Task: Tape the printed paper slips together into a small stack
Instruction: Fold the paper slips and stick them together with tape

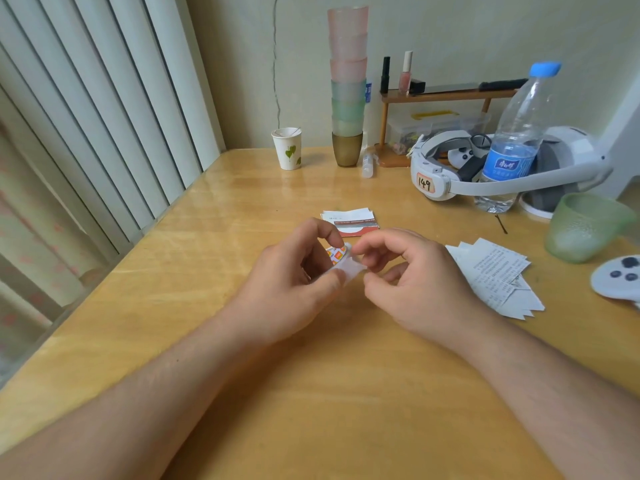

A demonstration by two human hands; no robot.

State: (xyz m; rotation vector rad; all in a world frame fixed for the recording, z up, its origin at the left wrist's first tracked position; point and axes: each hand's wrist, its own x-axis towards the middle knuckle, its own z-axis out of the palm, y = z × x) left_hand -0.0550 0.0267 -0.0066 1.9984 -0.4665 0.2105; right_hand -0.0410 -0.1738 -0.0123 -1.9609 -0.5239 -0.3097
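My left hand (298,282) holds a small roll of tape (341,263) with an orange and white printed core above the middle of the wooden table (242,209). My right hand (415,275) is right beside it, thumb and forefinger pinched at the roll's whitish edge. A small stack of slips with red and white print (349,220) lies on the table just beyond my hands. To the right, several printed paper slips (498,275) lie fanned out in a loose pile.
At the back stand a paper cup (287,148), a tall stack of tumblers (347,88), a small wooden shelf (446,95), a white headset (485,171) and a water bottle (512,140). A green cup (581,226) and a white controller (620,278) sit at the right edge.
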